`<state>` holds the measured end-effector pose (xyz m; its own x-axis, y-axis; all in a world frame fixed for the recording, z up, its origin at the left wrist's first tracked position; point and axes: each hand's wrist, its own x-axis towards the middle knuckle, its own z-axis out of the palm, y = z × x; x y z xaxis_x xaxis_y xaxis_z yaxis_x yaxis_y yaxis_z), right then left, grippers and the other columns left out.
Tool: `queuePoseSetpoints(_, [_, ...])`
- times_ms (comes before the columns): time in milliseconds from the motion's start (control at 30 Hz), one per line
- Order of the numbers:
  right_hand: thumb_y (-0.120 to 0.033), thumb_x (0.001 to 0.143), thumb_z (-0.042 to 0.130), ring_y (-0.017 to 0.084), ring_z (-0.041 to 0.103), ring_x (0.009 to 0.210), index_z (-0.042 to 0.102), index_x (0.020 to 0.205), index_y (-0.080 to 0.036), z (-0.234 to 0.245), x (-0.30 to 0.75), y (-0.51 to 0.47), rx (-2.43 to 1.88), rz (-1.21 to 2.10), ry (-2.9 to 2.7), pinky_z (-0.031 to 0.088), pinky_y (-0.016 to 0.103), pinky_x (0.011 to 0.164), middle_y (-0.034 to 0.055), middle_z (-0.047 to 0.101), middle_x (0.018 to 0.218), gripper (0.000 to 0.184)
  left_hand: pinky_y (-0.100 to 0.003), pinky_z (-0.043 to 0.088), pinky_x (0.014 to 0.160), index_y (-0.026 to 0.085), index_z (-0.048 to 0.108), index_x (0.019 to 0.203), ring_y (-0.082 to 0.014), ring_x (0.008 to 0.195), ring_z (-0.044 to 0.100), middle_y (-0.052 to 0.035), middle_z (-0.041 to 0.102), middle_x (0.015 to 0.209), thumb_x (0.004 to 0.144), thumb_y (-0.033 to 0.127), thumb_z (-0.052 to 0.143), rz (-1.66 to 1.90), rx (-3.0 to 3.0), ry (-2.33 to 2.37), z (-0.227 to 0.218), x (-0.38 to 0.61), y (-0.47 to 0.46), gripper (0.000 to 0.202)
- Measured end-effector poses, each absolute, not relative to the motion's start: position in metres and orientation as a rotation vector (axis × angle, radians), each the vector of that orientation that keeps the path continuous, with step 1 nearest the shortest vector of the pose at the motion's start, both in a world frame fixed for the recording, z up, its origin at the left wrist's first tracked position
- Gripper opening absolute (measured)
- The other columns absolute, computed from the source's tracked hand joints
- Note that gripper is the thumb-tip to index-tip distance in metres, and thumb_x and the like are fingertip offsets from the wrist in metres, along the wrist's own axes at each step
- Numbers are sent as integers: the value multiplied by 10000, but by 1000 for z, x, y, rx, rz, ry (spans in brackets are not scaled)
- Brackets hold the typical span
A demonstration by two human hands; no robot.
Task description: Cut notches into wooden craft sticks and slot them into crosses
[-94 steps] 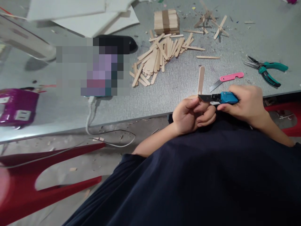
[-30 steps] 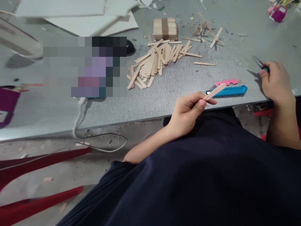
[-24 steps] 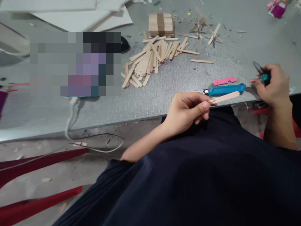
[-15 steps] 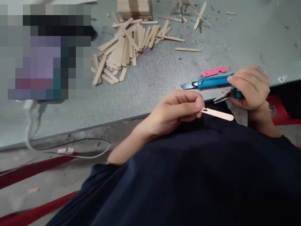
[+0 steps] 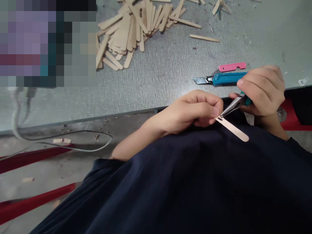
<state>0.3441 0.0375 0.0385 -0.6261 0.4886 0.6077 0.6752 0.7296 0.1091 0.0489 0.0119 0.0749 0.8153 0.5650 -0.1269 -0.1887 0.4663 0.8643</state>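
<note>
I'm seeing loose sticks (image 5: 130, 32) lying at 11 o'clock, the left hand (image 5: 192, 110) pinching one craft stick (image 5: 234, 129), free end pointing to 4 o'clock, the right hand (image 5: 264, 89) gripping pliers (image 5: 237, 103), tips touching the slotted end. Slot's showing; what's remaining, can't tell. Unlike half a second ago, pliers are meeting wood.

1. Held stick (image 5: 233, 128): bare wood, smooth, matt.
2. Pliers (image 5: 235, 103): shiny metal jaws.
3. Blue cutter (image 5: 226, 79): smooth plastic handle, glossy metal blade.
4. Pink knife (image 5: 231, 67): plastic-looking handle.
5. Stick pile (image 5: 122, 32), far: matt wood.
6. Worktop (image 5: 158, 81): finely textured, dull sheen.
7. Shirt (image 5: 195, 175): matt cloth.
8. Red furniture leg (image 5: 36, 200), near left: smooth, plastic-looking.
</note>
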Motion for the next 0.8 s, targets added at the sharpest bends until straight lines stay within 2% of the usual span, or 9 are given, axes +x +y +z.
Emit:
queuePoseSetpoints(67, [-680, 1231, 492, 235, 861, 993, 792, 1079, -244, 34, 350, 44, -745, -540, -2346, 639, 456, 925, 40, 848, 955, 551, -217, 249, 450, 176, 621, 640, -60, 510, 368, 11, 503, 593, 846, 255, 877, 454, 993, 445, 77, 49, 12, 338])
queuePoseSetpoints(167, [-817, 1215, 431, 234, 875, 950, 748, 929, -233, 30, 354, 50, -828, -577, -2360, 655, 456, 884, 37, 828, 877, 723, -223, 284, 446, 185, 612, 637, -67, 504, 357, 16, 479, 578, 856, 272, 870, 462, 1025, 447, 78, 48, 12, 349])
queuePoseSetpoints(233, [-889, 1187, 422, 234, 878, 917, 755, 910, -230, 32, 350, 50, -853, -594, -2371, 655, 452, 849, 36, 825, 854, 789, -237, 309, 444, 194, 606, 638, -75, 498, 359, 12, 479, 576, 874, 298, 866, 471, 1058, 452, 77, 48, 12, 367])
queuePoseSetpoints(300, [-854, 1198, 473, 213, 871, 876, 803, 1016, -226, 38, 343, 48, -689, -682, -2279, 646, 425, 817, 22, 842, 882, 732, -250, 307, 445, 200, 603, 638, -81, 497, 360, 7, 483, 580, 886, 303, 853, 475, 1076, 456, 75, 49, 12, 367])
queuePoseSetpoints(400, [-628, 1226, 643, 171, 846, 834, 814, 1151, -208, 48, 329, 43, -422, -794, -2054, 635, 370, 786, -3, 855, 928, 460, -265, 282, 444, 206, 611, 635, -88, 500, 349, 2, 478, 584, 888, 291, 837, 474, 1076, 452, 72, 50, 13, 350])
queuePoseSetpoints(467, [-467, 1201, 735, 162, 837, 832, 804, 1136, -180, 52, 323, 41, -390, -803, -2020, 633, 350, 783, -3, 850, 932, 302, -274, 270, 440, 212, 623, 638, -92, 495, 338, 2, 471, 578, 891, 292, 835, 477, 1074, 448, 72, 50, 13, 340])
queuePoseSetpoints(533, [-380, 1171, 777, 167, 836, 835, 801, 1119, -163, 54, 320, 40, -397, -796, -2033, 630, 351, 785, 5, 850, 935, 224, -278, 260, 435, 216, 626, 637, -94, 492, 334, 4, 462, 573, 894, 295, 837, 475, 1077, 443, 72, 50, 12, 342])
queuePoseSetpoints(700, [-467, 1215, 693, 172, 826, 836, 821, 1113, -232, 45, 333, 40, -489, -836, -2078, 609, 384, 801, -8, 843, 918, 286, -277, 248, 429, 219, 622, 640, -96, 495, 337, 0, 467, 577, 903, 292, 835, 477, 1078, 448, 74, 50, 12, 346])
queuePoseSetpoints(800, [-527, 1228, 643, 199, 836, 887, 840, 1090, -247, 36, 345, 42, -579, -731, -2181, 611, 427, 848, 6, 841, 922, 369, -284, 277, 428, 222, 615, 632, -100, 491, 335, 0, 467, 568, 911, 304, 834, 472, 1102, 440, 74, 51, 13, 364])
